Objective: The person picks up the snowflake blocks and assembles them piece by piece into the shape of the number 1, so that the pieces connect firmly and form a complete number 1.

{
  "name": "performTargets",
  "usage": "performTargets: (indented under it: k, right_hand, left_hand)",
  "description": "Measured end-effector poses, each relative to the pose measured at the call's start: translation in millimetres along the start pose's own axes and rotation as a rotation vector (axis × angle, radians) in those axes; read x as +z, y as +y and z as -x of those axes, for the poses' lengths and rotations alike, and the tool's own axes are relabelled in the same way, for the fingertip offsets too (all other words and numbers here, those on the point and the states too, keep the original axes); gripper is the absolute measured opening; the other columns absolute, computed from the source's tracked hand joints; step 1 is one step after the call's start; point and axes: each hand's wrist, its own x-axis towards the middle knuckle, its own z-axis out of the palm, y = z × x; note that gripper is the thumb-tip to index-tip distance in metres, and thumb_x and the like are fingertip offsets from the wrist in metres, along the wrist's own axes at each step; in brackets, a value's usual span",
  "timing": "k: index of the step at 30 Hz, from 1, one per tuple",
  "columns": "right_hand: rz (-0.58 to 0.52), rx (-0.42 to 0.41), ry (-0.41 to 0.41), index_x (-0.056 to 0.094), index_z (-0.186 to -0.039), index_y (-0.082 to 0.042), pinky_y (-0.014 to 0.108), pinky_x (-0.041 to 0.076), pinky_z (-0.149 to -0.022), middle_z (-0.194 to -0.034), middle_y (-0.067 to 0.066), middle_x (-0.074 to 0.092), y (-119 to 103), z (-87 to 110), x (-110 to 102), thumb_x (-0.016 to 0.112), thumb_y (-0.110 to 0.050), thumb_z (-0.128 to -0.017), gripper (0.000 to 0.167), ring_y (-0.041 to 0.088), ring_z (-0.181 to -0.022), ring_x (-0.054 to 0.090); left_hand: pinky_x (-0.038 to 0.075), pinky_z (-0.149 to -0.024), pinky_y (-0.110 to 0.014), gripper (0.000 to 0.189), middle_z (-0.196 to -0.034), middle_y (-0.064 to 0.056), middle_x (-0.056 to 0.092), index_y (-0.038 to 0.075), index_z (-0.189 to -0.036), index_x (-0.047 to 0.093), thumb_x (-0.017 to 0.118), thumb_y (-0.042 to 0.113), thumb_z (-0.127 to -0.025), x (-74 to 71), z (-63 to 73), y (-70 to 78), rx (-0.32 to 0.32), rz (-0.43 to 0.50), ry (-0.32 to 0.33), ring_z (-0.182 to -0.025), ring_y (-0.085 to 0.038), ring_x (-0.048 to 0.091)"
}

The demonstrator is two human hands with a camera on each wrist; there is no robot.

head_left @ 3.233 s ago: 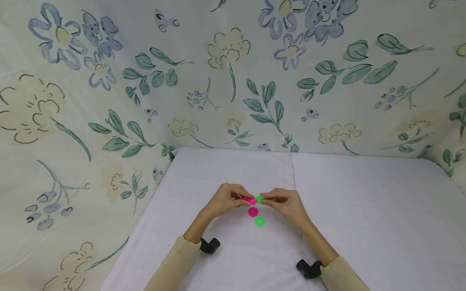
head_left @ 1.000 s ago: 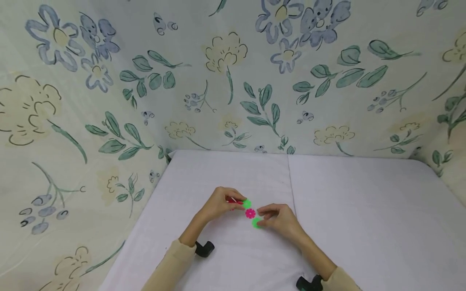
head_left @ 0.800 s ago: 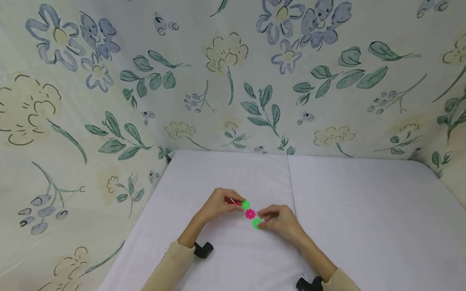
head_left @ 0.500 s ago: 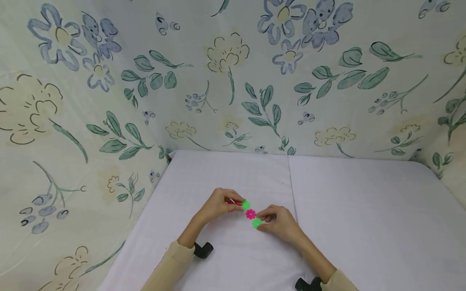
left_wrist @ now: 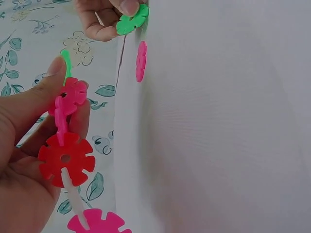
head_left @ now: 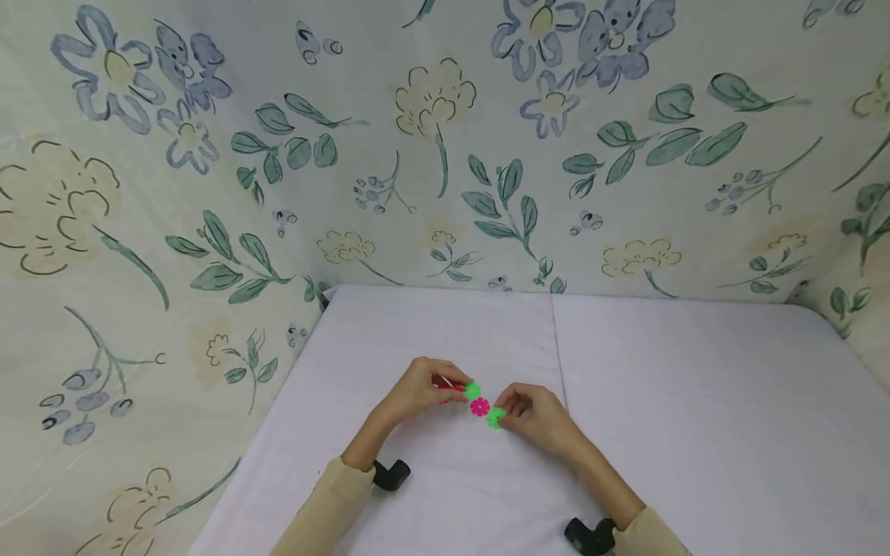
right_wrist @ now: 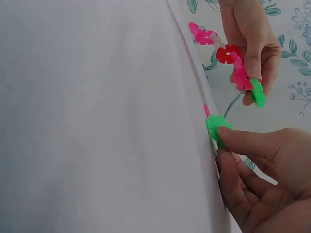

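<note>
A chain of slotted, flower-shaped plastic discs is pinched near its end by my left hand. In the left wrist view a red disc, a white disc edge-on and several pink ones make up the chain. Its end disc is green, at my left fingertips. My right hand pinches a separate green disc between thumb and fingers. Between the two hands a loose pink disc lies on the white cloth.
A white cloth covers the table, with a crease running back to front. Floral fabric hangs behind and at the left. Black wrist-worn devices sit below both wrists.
Earlier both hands met at the chain's end, where a green disc now sits. My right hand then moved to the loose green disc on the cloth, gripped it and shifted it slightly away from me.
</note>
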Motion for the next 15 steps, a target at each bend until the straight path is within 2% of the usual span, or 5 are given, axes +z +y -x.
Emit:
performTargets:
  k: [2,4,9,12,15]
  right_hand:
    - [-0.036,-0.001,0.003,0.073,-0.1,-0.006,0.022,0.055,-0.07,-0.087,0.006,0.07,3,-1.7,-2,0.082,-0.002,-0.084,0.019,0.011,-0.076,0.064]
    - [-0.124,0.012,0.001,0.072,-0.103,-0.003,0.024,0.059,-0.071,-0.089,0.01,0.069,4,-2.3,-4,0.08,0.0,-0.086,0.018,0.013,-0.076,0.068]
    - [-0.364,0.019,0.053,0.068,-0.11,0.006,0.038,0.065,-0.075,-0.095,0.023,0.067,4,-3.9,-10,0.077,0.0,-0.09,0.023,0.031,-0.078,0.077]
    - [-0.396,-0.032,0.082,0.067,-0.113,0.008,0.043,0.064,-0.077,-0.096,0.028,0.068,1,-5.4,-11,0.077,-0.001,-0.09,0.026,0.033,-0.081,0.078]
    - [-0.429,-0.069,0.094,0.068,-0.116,0.008,0.045,0.063,-0.078,-0.098,0.031,0.068,-2,-6.6,-10,0.076,0.0,-0.091,0.027,0.026,-0.082,0.078]
  left_hand:
    - [0.055,-0.071,-0.021,0.02,-0.102,-0.005,0.081,0.01,-0.105,0.083,0.085,0.01,-0.085,0.2,-0.6,0.3,-0.001,-0.001,0.003,-0.083,-0.007,0.066]
    - [0.055,-0.07,-0.02,0.02,-0.102,-0.005,0.081,0.01,-0.104,0.083,0.085,0.009,-0.085,0.5,-1.4,0.4,0.002,-0.003,0.007,-0.083,-0.007,0.066]
    - [0.055,-0.072,-0.021,0.02,-0.101,-0.005,0.081,0.009,-0.105,0.083,0.085,0.008,-0.085,0.9,-3.0,2.2,0.013,-0.003,0.006,-0.083,-0.006,0.066]
    - [0.057,-0.073,-0.023,0.02,-0.102,-0.005,0.08,0.01,-0.106,0.083,0.084,0.009,-0.086,1.0,-3.5,4.6,0.012,-0.001,-0.001,-0.084,-0.007,0.066]
    - [0.058,-0.072,-0.026,0.02,-0.103,-0.005,0.08,0.01,-0.106,0.082,0.083,0.008,-0.087,1.2,-3.9,6.9,0.002,0.002,-0.008,-0.085,-0.009,0.067]
